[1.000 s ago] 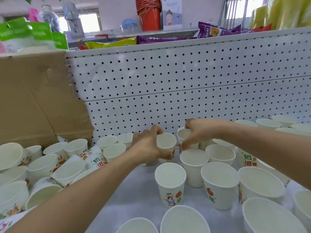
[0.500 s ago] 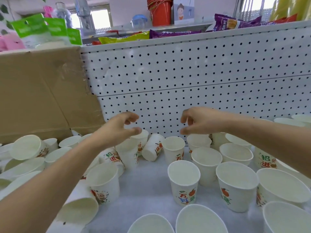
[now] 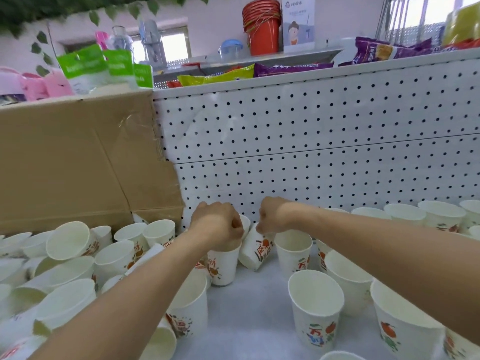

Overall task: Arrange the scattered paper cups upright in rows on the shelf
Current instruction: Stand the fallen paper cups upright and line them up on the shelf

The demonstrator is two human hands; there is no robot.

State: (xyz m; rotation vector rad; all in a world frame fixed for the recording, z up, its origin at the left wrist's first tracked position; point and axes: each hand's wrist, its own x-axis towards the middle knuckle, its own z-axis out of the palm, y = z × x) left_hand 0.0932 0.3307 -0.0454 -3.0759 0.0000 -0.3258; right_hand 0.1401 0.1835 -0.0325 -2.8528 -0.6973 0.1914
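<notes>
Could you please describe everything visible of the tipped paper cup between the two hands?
The tipped paper cup is white paper with red-orange print. It leans mouth down and toward the camera, base up, where the right hand pinches it. It sits on the shelf between the upright cup under the left hand and another; contact unclear.

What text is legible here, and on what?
"万": orange, on the front upright cup; characters below it blurred.
"万": on the upright cup behind it; rest blurred.
Print on the tilted cup and the other cups: unreadable.
White print on the green packets: blurred.
Print on the purple bags: blurred.
Header on the card with a cartoon figure: too small.
</notes>
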